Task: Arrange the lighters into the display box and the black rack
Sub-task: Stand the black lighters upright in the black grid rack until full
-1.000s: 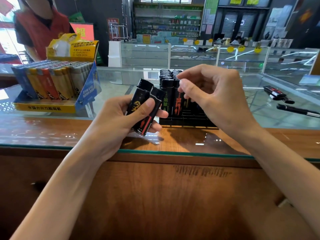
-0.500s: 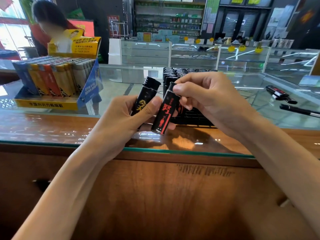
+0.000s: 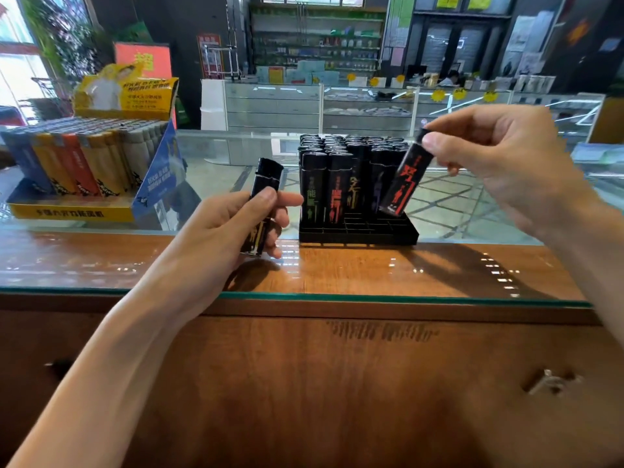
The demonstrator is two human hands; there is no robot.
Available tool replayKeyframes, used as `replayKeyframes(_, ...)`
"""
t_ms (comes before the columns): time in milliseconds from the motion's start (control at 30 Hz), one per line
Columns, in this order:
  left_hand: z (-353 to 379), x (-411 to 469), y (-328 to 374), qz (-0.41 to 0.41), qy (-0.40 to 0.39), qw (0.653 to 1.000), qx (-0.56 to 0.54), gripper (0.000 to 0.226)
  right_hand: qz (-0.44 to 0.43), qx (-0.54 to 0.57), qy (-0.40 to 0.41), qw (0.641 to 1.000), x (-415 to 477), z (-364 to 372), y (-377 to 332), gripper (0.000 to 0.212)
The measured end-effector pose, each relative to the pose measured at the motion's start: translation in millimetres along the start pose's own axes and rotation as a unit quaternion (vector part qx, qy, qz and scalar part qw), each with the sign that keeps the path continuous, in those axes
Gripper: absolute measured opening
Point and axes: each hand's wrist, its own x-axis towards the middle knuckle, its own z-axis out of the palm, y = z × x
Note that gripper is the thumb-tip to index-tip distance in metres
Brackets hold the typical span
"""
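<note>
The black rack (image 3: pixel 358 234) stands on the glass counter, nearly full of upright black lighters, with free slots along its front row. My right hand (image 3: pixel 499 163) pinches the top of a black lighter with red print (image 3: pixel 403 179), tilted, its lower end over the rack's front right slots. My left hand (image 3: pixel 223 231) grips a black lighter with gold print (image 3: pixel 265 197) upright, left of the rack. The yellow and blue display box (image 3: pixel 77 211) at far left holds rows of coloured lighters.
The counter is a glass top (image 3: pixel 337 295) over wood, with its near edge in front of me. More glass showcases (image 3: pixel 368 109) and shelves stand behind. A wooden cabinet front (image 3: pixel 337 383) lies below.
My right hand has taken the red-print lighter out of my left hand and carried it right and up, over the rack's front right. My left hand keeps the gold-print lighter.
</note>
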Motion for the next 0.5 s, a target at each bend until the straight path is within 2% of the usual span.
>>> replayKeyframes(233,2.2,0.8,-1.0,0.039,-0.006,0.999,0.037,0.033,-0.023,-0.092,0.009,0.995,2.7,-14.1,11.7,0.017)
replayKeyframes(500,1.7,1.8,-2.2,0.037,-0.009,0.999,0.019,0.027,-0.079,-0.189,-0.008,0.979,3.6,-4.8,10.8,0.021)
